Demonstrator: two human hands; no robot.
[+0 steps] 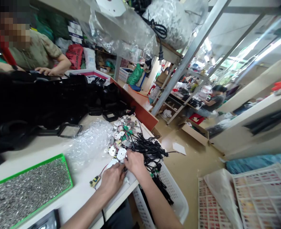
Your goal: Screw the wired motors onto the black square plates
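Observation:
My left hand (112,178) rests on the white table (47,149) near its front edge, fingers curled around a small white part with thin wires. My right hand (135,163) is just to its right, fingers closed on the same small piece next to a tangle of black cables (150,148). Several round white circuit boards (121,153) lie just beyond my fingers. A small yellow-green board (95,181) on red wires lies left of my left hand.
A green-rimmed tray (67,171) of small metal screws sits at left. Bubble wrap (90,140) and a heap of black frames (47,98) fill the table's back. A white basket (173,194) stands below the edge. Another person leans at the far left; one more sits far right.

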